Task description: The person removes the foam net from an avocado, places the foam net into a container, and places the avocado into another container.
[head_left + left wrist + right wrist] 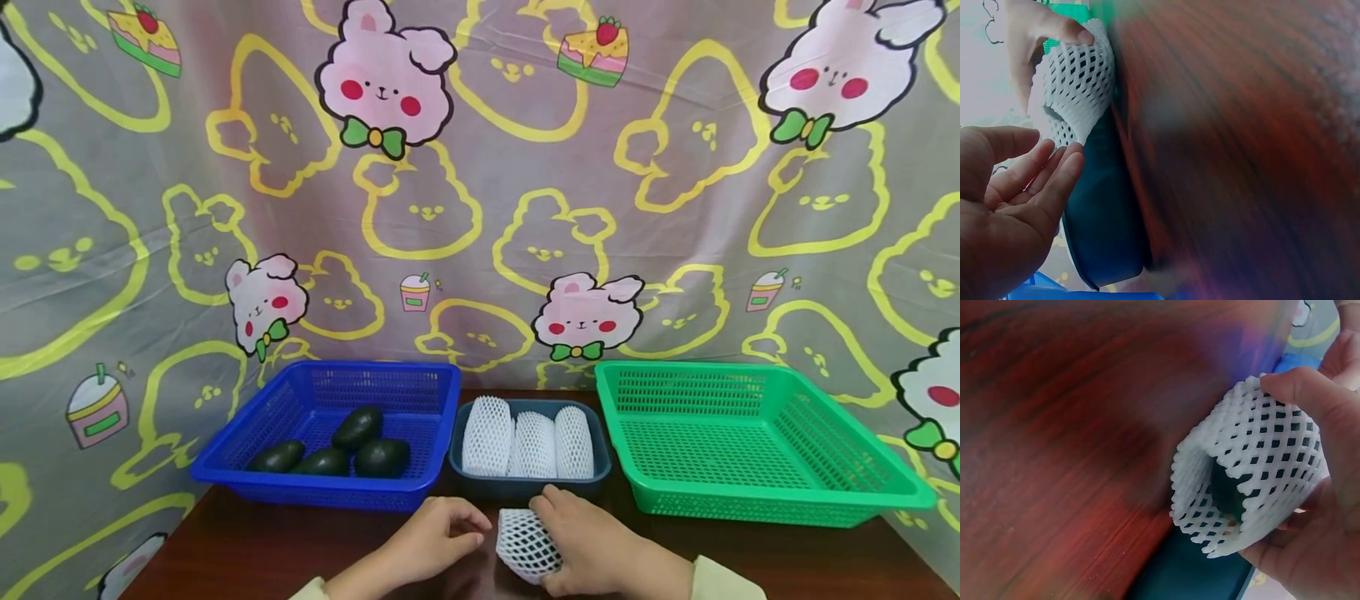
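Note:
My right hand point(588, 542) grips a white foam net sleeve point(527, 546) above the table, in front of the dark tray. Inside its open end, the right wrist view shows a dark green avocado point(1225, 490), mostly covered by the mesh. My left hand point(435, 540) is just left of the sleeve with relaxed, slightly bent fingers and nothing in its grasp. In the left wrist view its fingertips point(1072, 161) come right at the sleeve's open end.
At left, a blue basket point(315, 489) holds several bare avocados point(382, 458). The dark tray point(528, 488) in the middle contains several white net sleeves point(487, 437). A green basket point(772, 497) stands at right. Behind them hangs a patterned curtain point(480, 333).

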Tool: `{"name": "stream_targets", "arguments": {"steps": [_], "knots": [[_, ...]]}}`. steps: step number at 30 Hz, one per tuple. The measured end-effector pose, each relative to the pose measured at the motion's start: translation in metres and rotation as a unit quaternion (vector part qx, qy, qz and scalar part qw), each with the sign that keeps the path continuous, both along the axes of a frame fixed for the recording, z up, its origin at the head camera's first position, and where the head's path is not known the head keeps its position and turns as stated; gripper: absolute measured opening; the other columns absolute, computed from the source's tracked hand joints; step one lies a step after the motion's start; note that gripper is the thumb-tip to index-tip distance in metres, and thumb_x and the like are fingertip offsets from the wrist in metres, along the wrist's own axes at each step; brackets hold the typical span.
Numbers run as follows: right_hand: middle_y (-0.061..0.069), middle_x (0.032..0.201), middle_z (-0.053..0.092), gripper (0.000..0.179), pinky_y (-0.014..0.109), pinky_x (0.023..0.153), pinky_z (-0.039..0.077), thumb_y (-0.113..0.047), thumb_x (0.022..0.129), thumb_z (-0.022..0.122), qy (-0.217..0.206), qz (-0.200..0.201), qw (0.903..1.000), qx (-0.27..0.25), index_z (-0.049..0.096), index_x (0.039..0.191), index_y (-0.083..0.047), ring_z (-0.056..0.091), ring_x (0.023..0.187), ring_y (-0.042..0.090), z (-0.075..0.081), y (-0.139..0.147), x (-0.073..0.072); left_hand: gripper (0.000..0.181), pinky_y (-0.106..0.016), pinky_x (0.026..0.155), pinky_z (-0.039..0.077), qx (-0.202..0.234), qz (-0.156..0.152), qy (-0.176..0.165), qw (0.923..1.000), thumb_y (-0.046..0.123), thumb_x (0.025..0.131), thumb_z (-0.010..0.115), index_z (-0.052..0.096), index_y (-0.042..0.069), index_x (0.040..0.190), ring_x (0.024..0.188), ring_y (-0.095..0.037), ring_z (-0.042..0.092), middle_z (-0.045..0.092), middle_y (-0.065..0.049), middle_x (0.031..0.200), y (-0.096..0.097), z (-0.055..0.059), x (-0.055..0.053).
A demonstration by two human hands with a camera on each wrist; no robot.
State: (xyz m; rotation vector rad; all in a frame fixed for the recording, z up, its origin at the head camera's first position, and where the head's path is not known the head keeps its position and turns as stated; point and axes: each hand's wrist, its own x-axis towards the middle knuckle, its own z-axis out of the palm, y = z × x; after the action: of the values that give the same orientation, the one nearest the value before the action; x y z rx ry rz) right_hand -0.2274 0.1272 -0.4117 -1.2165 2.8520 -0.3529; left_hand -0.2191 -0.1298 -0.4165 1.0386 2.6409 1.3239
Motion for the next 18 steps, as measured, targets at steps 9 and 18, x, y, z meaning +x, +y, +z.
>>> {"name": "stream_targets", "arguments": {"steps": [9, 18], "knots": [[-0.007, 0.103, 0.050, 0.078, 0.029, 0.076, 0.050, -0.054, 0.071, 0.080, -0.013, 0.000, 0.9999, -0.001, 0.052, 0.128, -0.010, 0.048, 0.089, 0.005, 0.003, 0.005, 0.001, 0.012, -0.023, 0.078, 0.051, -0.002, -0.011, 0.010, 0.9999, 0.006, 0.088, 0.069, 0.076, 0.007, 0.098, 0.093, -0.005, 0.061, 0.070, 0.005, 0.096, 0.008, 0.001, -0.005], [-0.008, 0.104, 0.050, 0.080, 0.030, 0.075, 0.050, -0.059, 0.070, 0.079, -0.055, 0.000, 0.9985, -0.008, 0.050, 0.129, -0.012, 0.047, 0.088, 0.004, 0.004, 0.007, 0.001, 0.018, -0.021, 0.076, 0.052, 0.077, -0.028, -0.073, 0.9940, -0.003, 0.085, 0.067, 0.073, -0.002, 0.101, 0.090, -0.008, 0.066, 0.071, -0.005, 0.101, 0.023, -0.001, -0.006]]}}
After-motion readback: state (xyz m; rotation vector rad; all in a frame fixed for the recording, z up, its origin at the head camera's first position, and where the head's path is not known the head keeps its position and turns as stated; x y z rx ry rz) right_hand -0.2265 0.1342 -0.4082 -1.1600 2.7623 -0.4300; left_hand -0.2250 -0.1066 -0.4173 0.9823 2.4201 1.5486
